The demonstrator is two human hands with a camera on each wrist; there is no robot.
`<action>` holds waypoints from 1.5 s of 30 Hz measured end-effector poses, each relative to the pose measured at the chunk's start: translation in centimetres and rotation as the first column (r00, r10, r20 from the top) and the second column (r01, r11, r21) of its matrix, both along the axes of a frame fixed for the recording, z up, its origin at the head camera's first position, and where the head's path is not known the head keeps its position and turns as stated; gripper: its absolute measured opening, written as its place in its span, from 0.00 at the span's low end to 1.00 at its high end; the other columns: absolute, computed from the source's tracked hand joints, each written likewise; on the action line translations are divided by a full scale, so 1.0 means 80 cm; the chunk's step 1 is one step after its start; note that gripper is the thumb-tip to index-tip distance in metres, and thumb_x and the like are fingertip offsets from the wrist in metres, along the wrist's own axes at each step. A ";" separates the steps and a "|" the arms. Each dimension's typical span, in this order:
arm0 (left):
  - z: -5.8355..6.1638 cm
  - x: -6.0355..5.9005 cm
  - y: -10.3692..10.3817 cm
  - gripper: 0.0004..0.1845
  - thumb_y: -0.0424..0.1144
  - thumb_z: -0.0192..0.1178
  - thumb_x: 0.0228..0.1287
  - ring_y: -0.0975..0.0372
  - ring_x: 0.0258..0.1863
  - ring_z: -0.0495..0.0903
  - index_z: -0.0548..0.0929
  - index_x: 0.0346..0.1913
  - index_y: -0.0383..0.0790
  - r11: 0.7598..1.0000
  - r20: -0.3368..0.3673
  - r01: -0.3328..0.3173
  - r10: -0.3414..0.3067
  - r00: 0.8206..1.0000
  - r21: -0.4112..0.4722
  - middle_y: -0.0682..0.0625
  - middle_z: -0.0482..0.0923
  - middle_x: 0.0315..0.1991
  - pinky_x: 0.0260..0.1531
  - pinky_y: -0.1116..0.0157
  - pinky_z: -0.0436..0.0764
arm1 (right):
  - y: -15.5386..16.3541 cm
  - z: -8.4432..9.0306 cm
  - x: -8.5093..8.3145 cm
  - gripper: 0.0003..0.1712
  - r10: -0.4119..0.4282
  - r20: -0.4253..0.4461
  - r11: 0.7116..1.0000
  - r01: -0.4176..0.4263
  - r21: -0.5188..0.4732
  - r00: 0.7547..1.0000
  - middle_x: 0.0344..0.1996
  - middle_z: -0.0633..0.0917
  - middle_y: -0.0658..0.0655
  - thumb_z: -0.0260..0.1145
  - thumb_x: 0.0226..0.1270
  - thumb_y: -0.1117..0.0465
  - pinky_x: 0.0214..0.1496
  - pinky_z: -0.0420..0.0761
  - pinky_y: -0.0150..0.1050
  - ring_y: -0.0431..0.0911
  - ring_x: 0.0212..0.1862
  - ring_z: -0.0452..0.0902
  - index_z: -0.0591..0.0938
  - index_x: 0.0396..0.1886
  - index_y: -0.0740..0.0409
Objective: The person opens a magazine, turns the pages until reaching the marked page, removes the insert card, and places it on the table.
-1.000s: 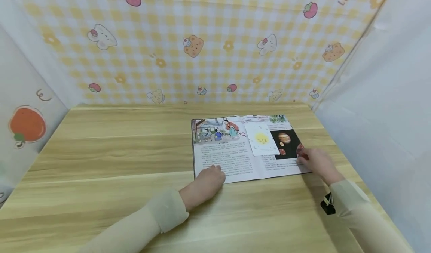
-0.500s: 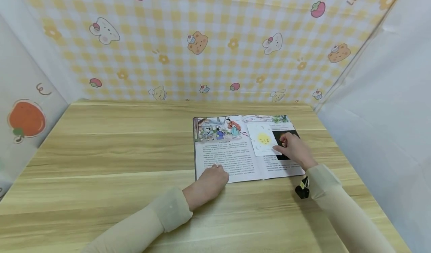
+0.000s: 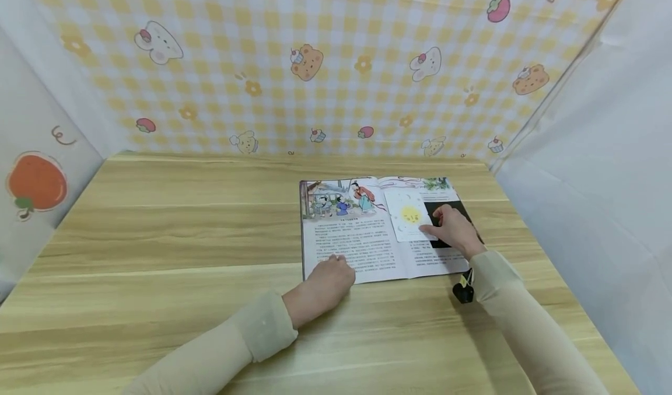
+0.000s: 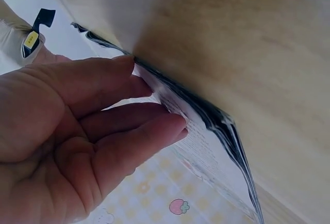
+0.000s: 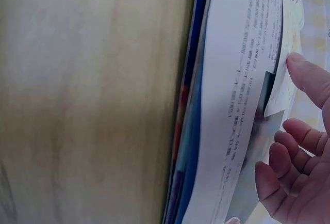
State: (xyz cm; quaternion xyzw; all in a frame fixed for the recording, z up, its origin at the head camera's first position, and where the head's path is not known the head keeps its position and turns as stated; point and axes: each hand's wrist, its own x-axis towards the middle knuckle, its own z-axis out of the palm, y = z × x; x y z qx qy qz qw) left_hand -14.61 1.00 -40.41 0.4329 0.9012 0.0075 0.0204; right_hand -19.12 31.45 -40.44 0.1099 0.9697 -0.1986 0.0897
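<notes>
A magazine-like book (image 3: pixel 349 246) lies open on the wooden table, with a painted scene and text on its left page. On the right page rests a white card (image 3: pixel 400 201) with a smiling yellow sun, partly covering a black planet picture. My left hand (image 3: pixel 325 287) rests its loosely bent fingers at the book's lower left edge; the left wrist view shows its fingertips against the page. My right hand (image 3: pixel 455 231) is over the right page. In the right wrist view its thumb (image 5: pixel 304 74) touches the card (image 5: pixel 278 95), while the other fingers curve loosely apart from it.
A yellow checked cloth (image 3: pixel 220 86) with cartoon prints hangs behind the table (image 3: pixel 184 220). White walls (image 3: pixel 593 167) close in both sides. A small black device (image 3: pixel 463 292) with a yellow label hangs at the right cuff.
My right hand has moved left from the page's right edge to the card's lower right corner, where the thumb now touches it. My left hand stays at the book's lower edge.
</notes>
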 end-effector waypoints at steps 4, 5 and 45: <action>-0.003 0.003 0.002 0.06 0.27 0.59 0.57 0.57 0.29 0.79 0.86 0.30 0.36 1.000 -0.035 0.001 -0.001 0.999 -0.009 0.40 0.82 0.33 0.23 0.64 0.82 | 0.000 -0.002 -0.001 0.33 0.001 0.021 1.000 -0.002 0.022 1.000 0.37 0.76 0.64 0.65 0.61 0.46 0.32 0.70 0.42 0.52 0.34 0.70 0.70 0.52 0.68; -0.004 0.004 0.002 0.07 0.27 0.59 0.58 0.56 0.30 0.79 0.86 0.30 0.36 1.000 -0.045 0.000 -0.001 0.999 -0.013 0.39 0.83 0.34 0.24 0.64 0.82 | 0.000 -0.003 -0.001 0.33 -0.001 0.027 0.999 0.000 0.032 1.000 0.37 0.75 0.64 0.66 0.61 0.46 0.32 0.69 0.42 0.52 0.34 0.70 0.70 0.53 0.68; -0.007 0.014 0.005 0.10 0.30 0.56 0.63 0.49 0.49 0.81 0.86 0.41 0.35 0.992 -0.158 -0.012 -0.009 0.987 -0.128 0.36 0.80 0.49 0.33 0.62 0.84 | -0.009 0.022 -0.045 0.16 0.094 0.308 0.992 -0.117 0.056 0.947 0.12 0.75 0.54 0.67 0.61 0.53 0.24 0.67 0.37 0.45 0.17 0.69 0.76 0.27 0.63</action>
